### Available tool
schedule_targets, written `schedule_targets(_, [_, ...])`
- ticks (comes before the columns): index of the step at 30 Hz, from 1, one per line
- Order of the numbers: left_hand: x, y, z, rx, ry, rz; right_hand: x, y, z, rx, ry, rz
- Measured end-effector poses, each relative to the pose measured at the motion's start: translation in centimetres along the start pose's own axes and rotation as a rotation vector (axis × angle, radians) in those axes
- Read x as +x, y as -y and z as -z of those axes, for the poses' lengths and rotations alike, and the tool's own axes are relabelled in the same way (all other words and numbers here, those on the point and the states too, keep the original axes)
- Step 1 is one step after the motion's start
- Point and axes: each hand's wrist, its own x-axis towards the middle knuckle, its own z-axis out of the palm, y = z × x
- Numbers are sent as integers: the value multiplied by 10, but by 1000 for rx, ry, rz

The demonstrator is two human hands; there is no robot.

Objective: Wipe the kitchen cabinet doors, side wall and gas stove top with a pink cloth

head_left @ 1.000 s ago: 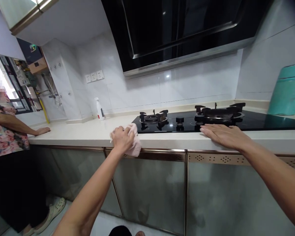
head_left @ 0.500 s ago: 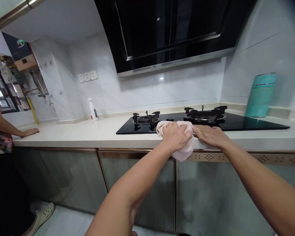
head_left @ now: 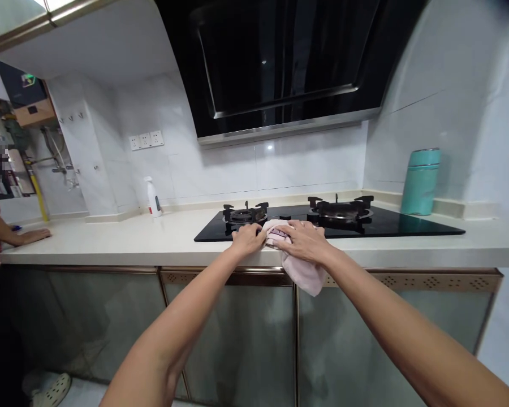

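A pale pink cloth lies bunched on the front edge of the black gas stove, with one end hanging over the counter's edge. My right hand is on top of the cloth, fingers curled over it and gripping it. Just left of the cloth, my left hand rests on the stove's front edge. Its fingers are stretched forward, with the fingertips close against the cloth, and nothing shows in its grasp. The left burner is behind my left hand; the right burner stands behind my right.
A teal canister stands at the stove's back right. On the white counter, a spray bottle sits near the wall. The black range hood overhangs the stove. At far left, another person's hand rests on the counter.
My left hand has come off the cloth and moved left. My right hand has moved from the counter beside the cloth onto it. The view has shifted slightly right.
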Motion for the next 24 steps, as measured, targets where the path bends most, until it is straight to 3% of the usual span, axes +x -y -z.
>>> schedule_targets(4, [10, 4, -1, 86, 74, -83, 9, 6, 6, -30, 2, -86])
schedule_targets(7, [8, 5, -3, 112, 61, -98, 15, -10, 6, 0, -40, -104])
schedule_targets(12, [-3, 13, -7, 108, 89, -107, 13, -69, 9, 17, -72, -211])
schedule_targets(16, [-2, 15, -7, 52, 139, -117, -1, -121, 15, -55, -142, -427])
schedule_targets(18, [-1, 14, -7, 31, 140, -119, -6, -134, 18, -38, -154, -558])
schedule_targets(20, [0, 14, -7, 14, 131, -129, -6, -131, 21, 4, -103, -627])
schedule_targets(24, [0, 14, -10, -29, 110, -145, 6, -86, 20, -30, 28, -453])
